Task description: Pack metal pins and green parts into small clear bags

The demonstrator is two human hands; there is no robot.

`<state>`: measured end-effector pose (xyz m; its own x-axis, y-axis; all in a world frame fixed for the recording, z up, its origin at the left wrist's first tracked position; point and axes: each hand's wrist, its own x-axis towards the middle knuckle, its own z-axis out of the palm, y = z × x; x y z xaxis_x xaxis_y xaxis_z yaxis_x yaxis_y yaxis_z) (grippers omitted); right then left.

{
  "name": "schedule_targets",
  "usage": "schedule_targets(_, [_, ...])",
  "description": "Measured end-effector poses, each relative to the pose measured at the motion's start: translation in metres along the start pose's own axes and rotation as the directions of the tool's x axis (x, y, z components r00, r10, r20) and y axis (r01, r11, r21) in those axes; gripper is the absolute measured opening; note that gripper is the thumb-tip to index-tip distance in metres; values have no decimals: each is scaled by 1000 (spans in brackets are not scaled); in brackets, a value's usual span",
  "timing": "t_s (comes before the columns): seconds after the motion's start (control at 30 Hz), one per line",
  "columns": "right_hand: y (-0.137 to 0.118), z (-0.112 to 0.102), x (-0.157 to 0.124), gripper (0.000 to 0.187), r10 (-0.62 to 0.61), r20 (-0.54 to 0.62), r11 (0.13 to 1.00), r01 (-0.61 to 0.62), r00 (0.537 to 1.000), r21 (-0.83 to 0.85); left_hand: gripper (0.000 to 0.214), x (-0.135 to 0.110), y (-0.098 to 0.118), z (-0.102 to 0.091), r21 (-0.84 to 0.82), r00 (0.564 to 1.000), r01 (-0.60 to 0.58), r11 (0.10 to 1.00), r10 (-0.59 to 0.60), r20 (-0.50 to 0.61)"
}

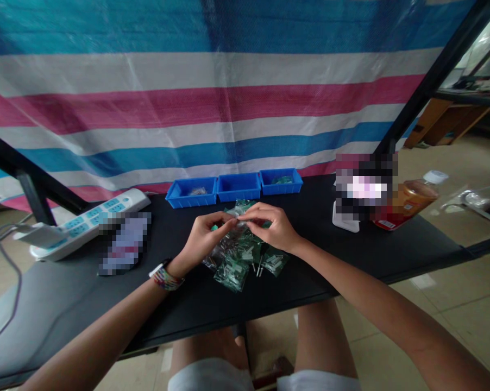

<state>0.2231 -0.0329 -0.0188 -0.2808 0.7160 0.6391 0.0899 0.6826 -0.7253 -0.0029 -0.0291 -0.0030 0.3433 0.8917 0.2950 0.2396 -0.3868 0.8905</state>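
A striped tarp [212, 103] hangs behind the black table [351, 255]; pale tiled floor [465, 304].

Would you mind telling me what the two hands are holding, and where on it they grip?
Left hand and right hand pinch a small clear plastic bag at its top edge, above the pile of bags. Its contents cannot be told.

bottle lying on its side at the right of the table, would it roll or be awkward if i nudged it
The bottle lies on its side near the table's right edge, so a nudge would probably roll it, perhaps off that edge. It looks like clear plastic holding amber liquid, so likely not fragile, and the liquid may slosh. The white cap appears on; whether it is tight cannot be told.
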Motion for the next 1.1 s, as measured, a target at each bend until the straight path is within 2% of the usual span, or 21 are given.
schedule_targets(0.17, [-2,-4,0,32,80,28,996,-82,996,47,37,4,-6,-1,-122,998,29,992,-36,-52])
schedule_targets(0.33, [4,-7,1,27,210,-83,977,-206,974,57,33,16,-12,-18,-152,972,51,987,-84,-222])
schedule_targets(0.4, [8,-9,2,25,242,-132,970,-235,961,61,28,22,-18,-28,-186,924,73,980,-137,-356])
schedule_targets(0.5, [14,-12,3,22,244,-194,969,-245,950,18,29,30,-30,-44,-280,836,103,954,-236,-495])
schedule_targets(0.6, [21,-17,4,19,229,-200,964,-251,953,-92,32,35,-41,-57,-348,770,157,924,-335,-542])
schedule_targets(0.67, [26,-19,4,19,227,-167,944,-259,960,-205,30,38,-46,-63,-405,750,158,901,-376,-545])
schedule_targets(0.87, [39,-15,-4,36,181,21,826,-140,983,-546,24,42,-49,-70,-594,822,132,793,-423,-381])
schedule_targets(1.0, [41,-11,-7,43,229,110,765,-109,967,-635,22,41,-45,-69,-601,871,129,789,-380,-312])
schedule_targets(1.1, [38,-12,-6,37,249,109,744,-118,962,-658,23,39,-40,-68,-584,897,114,803,-336,-287])
